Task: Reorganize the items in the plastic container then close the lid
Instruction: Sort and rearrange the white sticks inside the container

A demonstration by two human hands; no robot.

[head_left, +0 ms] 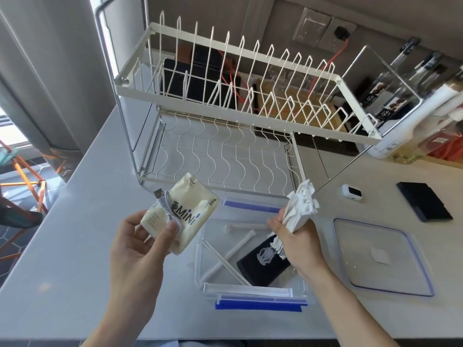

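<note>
Both hands hover right over the open container: left hand grips tissue pack w/ cable, right hand clutches paper-wrapped sticks, lid lies just right.

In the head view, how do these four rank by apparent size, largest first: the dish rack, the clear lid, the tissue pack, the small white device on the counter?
1. Dish rack
2. Clear lid
3. Tissue pack, though the left hand holds it nearer the camera, so it looks enlarged
4. Small white device

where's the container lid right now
In the head view the clear lid lies flat on the counter, right of the open plastic container, near the right hand.
</note>
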